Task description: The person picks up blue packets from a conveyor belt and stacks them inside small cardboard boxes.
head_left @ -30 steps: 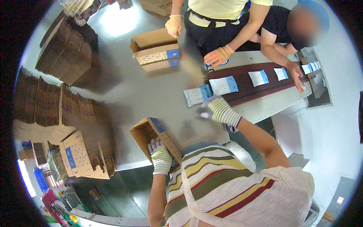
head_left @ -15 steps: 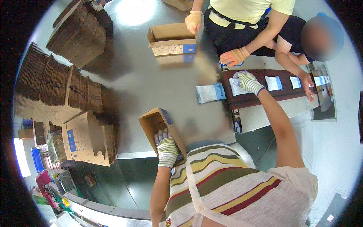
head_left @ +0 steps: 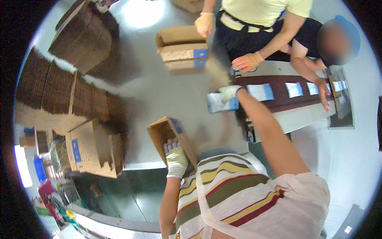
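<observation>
My left hand, in a green-and-white striped glove, reaches into an open cardboard box at the table's near edge. Its fingers lie stretched out inside; what is under them is mostly hidden. My right hand, gloved alike and blurred, is closed on the far edge of a white-and-blue packet on the table beside the conveyor's end. Whether another packet lies beneath cannot be made out. Several more packets lie spaced along the dark red conveyor belt to the right.
Across the table, a co-worker's gloved hands are near another open box and the belt. A second person's bare hand hovers over the belt's far end. Flattened cartons stand stacked at left, with a printed carton nearby.
My right hand has moved left from the belt to the packet on the table, and the packet it was on has left its place. Others have shifted left along the belt. My left hand stays in the box.
</observation>
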`<act>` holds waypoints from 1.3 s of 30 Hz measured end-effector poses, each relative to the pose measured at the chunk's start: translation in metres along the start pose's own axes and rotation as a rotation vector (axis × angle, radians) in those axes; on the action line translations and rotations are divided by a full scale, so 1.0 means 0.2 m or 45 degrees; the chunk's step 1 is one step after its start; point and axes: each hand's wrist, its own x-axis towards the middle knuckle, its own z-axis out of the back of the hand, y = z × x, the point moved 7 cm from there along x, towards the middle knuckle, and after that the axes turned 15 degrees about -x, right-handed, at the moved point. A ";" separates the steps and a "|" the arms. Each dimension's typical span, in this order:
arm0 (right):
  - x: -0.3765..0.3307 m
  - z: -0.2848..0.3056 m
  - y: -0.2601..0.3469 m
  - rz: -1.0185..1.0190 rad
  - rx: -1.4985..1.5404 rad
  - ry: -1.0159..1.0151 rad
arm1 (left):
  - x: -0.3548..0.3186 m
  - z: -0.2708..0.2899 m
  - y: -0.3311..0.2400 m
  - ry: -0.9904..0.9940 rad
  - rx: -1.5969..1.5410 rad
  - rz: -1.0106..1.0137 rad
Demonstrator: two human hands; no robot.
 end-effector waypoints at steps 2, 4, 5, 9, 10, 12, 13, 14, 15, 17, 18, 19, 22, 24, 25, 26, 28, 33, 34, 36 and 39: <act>-0.15 0.17 0.24 -0.101 -0.014 -0.006 | -0.04 -0.04 0.08 -0.031 -0.083 0.049; -0.18 0.16 0.38 -0.017 -0.260 -0.051 | -0.05 -0.05 0.08 -0.062 -0.129 0.002; -0.15 0.08 0.40 -0.186 -0.340 -0.259 | -0.05 -0.11 0.13 0.028 -0.006 0.080; -0.41 -0.12 0.70 -0.039 -0.330 -0.858 | 0.00 -0.09 0.08 0.197 -0.067 0.181; -0.45 -0.17 0.79 -0.013 -0.164 -0.857 | -0.04 -0.18 0.17 0.113 0.069 0.110; -0.58 -0.15 0.87 -0.109 0.144 -0.570 | -0.02 -0.18 0.17 0.387 -0.036 0.237; -0.57 -0.19 0.92 -0.060 0.074 -0.711 | -0.02 -0.15 0.15 0.515 -0.042 0.339; -0.62 -0.21 0.93 -0.089 0.017 -0.742 | -0.01 -0.13 0.12 0.326 -0.029 0.228; -0.60 -0.22 0.93 -0.063 0.015 -0.718 | -0.01 -0.19 0.19 0.111 0.070 0.138; -0.57 -0.18 0.87 -0.072 0.071 -0.515 | 0.02 -0.07 0.06 0.223 -0.062 0.157; -0.64 -0.07 0.83 -0.072 0.119 -0.347 | 0.01 -0.07 0.04 0.194 -0.007 0.124; -0.69 -0.02 0.80 -0.092 0.170 -0.176 | 0.02 -0.06 0.02 0.142 -0.041 0.141; -0.46 -0.04 0.70 -0.093 0.292 -0.629 | 0.02 -0.08 0.00 -0.006 -0.011 0.072; -0.61 0.24 0.84 0.114 0.436 -0.804 | 0.00 -0.10 0.01 -0.044 0.010 0.065; -0.65 0.31 0.87 0.192 0.588 -0.913 | 0.00 -0.11 0.02 -0.042 0.011 0.069; -0.70 0.39 0.92 0.277 0.657 -1.024 | -0.01 -0.12 0.03 -0.039 0.012 0.085; -0.84 0.54 1.00 0.424 0.696 -1.273 | 0.00 -0.12 0.03 -0.107 0.036 0.038; -1.28 0.81 1.14 0.649 0.446 -1.842 | 0.02 -0.11 0.01 -0.170 0.075 0.007; -1.38 0.84 1.15 0.600 0.302 -1.952 | 0.02 -0.12 0.01 -0.186 0.110 -0.002; -1.47 0.85 1.18 0.616 0.144 -2.062 | 0.03 -0.19 0.07 -0.155 -0.033 0.105; -1.51 0.83 1.22 0.688 -0.033 -2.077 | 0.11 -0.35 0.19 -0.276 -0.789 0.022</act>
